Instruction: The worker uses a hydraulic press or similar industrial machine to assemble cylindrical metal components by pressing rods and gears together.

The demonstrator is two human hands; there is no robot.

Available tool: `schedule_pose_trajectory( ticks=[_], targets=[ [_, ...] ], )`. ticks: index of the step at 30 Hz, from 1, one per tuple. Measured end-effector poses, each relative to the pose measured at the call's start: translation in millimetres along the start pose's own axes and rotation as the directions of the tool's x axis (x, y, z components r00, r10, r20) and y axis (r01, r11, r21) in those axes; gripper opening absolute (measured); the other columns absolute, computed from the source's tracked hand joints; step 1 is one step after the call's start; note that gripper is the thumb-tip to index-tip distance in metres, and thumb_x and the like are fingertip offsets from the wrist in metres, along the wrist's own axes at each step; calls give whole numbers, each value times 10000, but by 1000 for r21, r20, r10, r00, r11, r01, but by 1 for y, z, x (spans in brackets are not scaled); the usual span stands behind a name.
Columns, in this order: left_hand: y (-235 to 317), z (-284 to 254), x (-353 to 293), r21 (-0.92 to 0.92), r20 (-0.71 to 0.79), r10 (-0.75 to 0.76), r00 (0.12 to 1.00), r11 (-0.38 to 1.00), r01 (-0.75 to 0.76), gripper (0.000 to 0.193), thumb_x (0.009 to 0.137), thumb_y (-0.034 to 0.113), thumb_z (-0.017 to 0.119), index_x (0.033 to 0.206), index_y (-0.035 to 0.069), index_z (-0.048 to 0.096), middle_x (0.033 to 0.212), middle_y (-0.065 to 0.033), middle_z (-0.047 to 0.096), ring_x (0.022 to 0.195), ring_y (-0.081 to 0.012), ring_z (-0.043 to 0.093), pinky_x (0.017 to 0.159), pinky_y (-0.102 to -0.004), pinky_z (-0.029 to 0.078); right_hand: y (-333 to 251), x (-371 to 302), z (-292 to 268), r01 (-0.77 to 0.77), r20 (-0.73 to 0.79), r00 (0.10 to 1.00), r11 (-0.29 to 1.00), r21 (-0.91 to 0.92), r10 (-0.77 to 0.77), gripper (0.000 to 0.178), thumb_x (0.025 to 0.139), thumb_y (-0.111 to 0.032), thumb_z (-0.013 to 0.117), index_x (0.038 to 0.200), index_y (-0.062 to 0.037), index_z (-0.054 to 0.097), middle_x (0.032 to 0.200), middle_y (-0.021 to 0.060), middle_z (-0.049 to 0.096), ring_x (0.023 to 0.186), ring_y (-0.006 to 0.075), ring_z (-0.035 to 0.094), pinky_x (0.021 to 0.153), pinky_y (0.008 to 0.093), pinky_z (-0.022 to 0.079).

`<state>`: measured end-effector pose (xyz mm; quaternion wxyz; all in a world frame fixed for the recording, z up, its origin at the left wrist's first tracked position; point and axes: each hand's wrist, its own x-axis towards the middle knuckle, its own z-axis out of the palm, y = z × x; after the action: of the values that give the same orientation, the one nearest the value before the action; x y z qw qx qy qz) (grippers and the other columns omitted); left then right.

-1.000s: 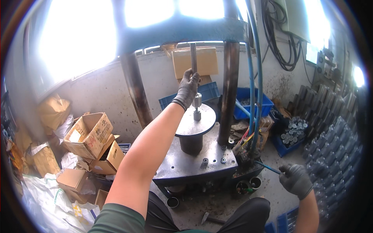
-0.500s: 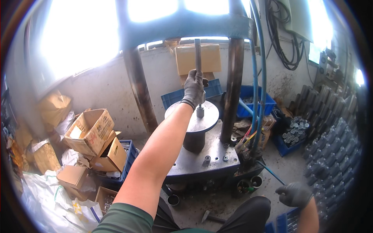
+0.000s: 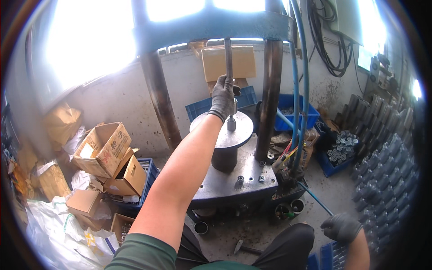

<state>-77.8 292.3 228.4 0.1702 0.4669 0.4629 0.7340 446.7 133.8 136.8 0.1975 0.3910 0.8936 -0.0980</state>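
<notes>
My left hand (image 3: 222, 96), in a dark grey glove, is closed around an upright metal rod (image 3: 228, 58). The rod's upper end rises to the press's blue crossbeam. Below my hand, a metal piece stands on a short cylindrical fitting (image 3: 231, 124) at the middle of a round steel plate (image 3: 243, 135). My fingers partly hide where the rod meets this piece. The plate rests on a dark cylinder (image 3: 224, 159) on the press bed (image 3: 216, 189). Low on the right, my gloved right hand (image 3: 343, 227) is closed on the end of a blue lever (image 3: 317, 200).
Steel columns (image 3: 157, 99) flank the plate. Cardboard boxes (image 3: 101, 150) are stacked left, beside a white sack (image 3: 54, 229). Blue bins of metal parts (image 3: 335, 168) and stacked metal cylinders (image 3: 387, 180) stand right. A hammer (image 3: 245, 247) lies on the floor near my legs.
The scene has shifted slightly upward in view. My left hand stays on the rod. The lever's end, with my right hand on it, sits slightly lower relative to the press.
</notes>
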Motion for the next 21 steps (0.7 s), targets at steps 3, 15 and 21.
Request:
schedule_pose_trajectory(
  ticks=[3, 15, 21],
  targets=[
    [-1, -3, 2, -102, 11, -51, 999, 993, 52, 308, 1067, 394, 530, 1169, 112, 599, 800, -71, 701, 697, -177, 685, 623, -317, 505, -5, -4, -14, -67, -139, 986, 981, 184, 94, 367, 842, -268, 573, 1121, -106, 747, 1079, 144, 743, 990, 341, 709, 926, 427, 549],
    [7, -13, 5, -234, 91, -123, 988, 962, 142, 279, 1087, 289, 483, 1187, 60, 608, 792, -84, 666, 674, -194, 665, 633, -326, 537, -9, -3, -9, -120, -210, 963, 966, 227, 169, 372, 860, -284, 541, 1114, -113, 753, 1047, 125, 747, 1031, 325, 698, 952, 419, 538],
    [5, -12, 4, -219, 96, -121, 988, 966, 140, 276, 1086, 285, 473, 1193, 64, 599, 791, -83, 668, 682, -196, 665, 640, -328, 536, 5, 1, 10, -4, -130, 991, 994, 106, 17, 309, 822, -244, 640, 1058, -98, 776, 1009, 151, 753, 944, 337, 715, 893, 413, 560]
  ],
)
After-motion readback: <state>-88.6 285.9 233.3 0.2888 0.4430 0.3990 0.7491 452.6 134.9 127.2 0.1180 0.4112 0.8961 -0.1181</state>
